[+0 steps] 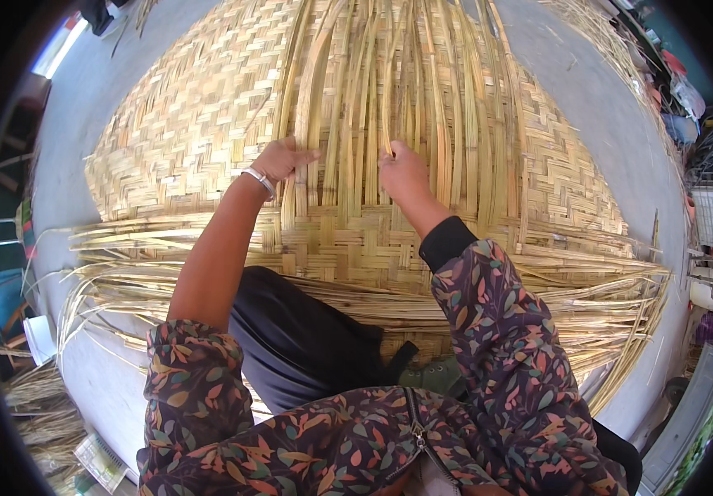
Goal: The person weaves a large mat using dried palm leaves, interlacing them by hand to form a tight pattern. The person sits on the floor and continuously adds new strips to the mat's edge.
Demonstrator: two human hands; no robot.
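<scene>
A large mat of woven bamboo strips (175,124) lies on the floor before me. Long loose bamboo strips run away from me over its middle. My left hand (285,161), with a silver bangle at its wrist, is closed around a broad, bowed bamboo strip (304,99); one finger sticks out to the right and is slightly blurred. To its right, my right hand (406,175) pinches a narrower bamboo strip (387,99) between thumb and fingers. Below both hands is a tightly woven band (348,240), with crosswise strips running out to either side.
My bent knee (299,339) and green shoe (435,376) rest on the near part of the mat. Loose strip ends (92,289) fan out over the grey floor (67,174). Bundled strips (42,405) lie at the lower left, and clutter lines the right side.
</scene>
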